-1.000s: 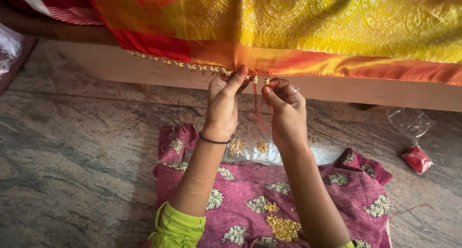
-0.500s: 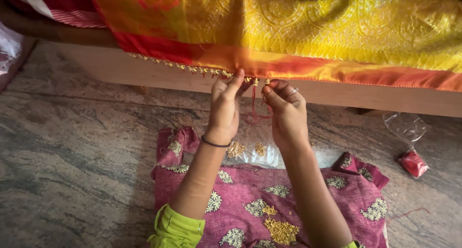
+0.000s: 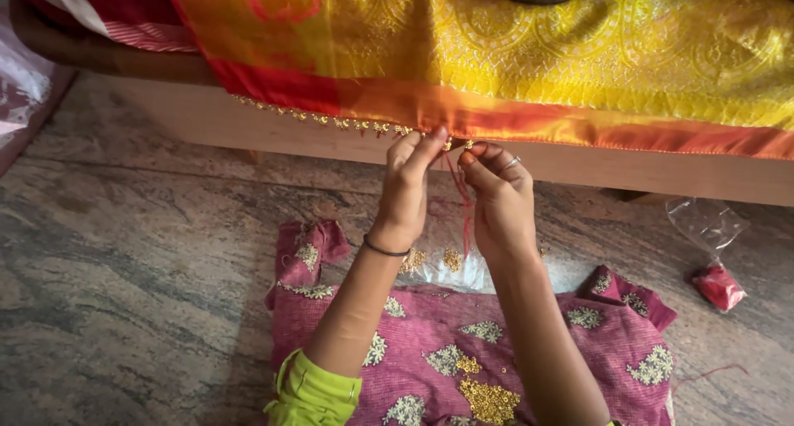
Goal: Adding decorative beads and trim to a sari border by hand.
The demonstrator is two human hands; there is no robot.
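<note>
- The left hand [image 3: 407,190] pinches the orange edge of the yellow cloth [image 3: 529,70] hanging off the wooden bench [image 3: 662,169].
- The right hand [image 3: 496,196] pinches the red thread [image 3: 466,215] beside it.
- The thread might snap or tangle if pulled hard.
- Gold beads [image 3: 488,399] on the pink cloth [image 3: 529,351] might spill.
- A small red packet [image 3: 718,285] lies on the floor, well apart.

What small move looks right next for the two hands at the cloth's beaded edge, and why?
Probably draw the red thread snug with the right hand while the left hand pinches the orange border. The thread hangs slack between the hands, and the gold bead trim ends right at the fingertips.
</note>
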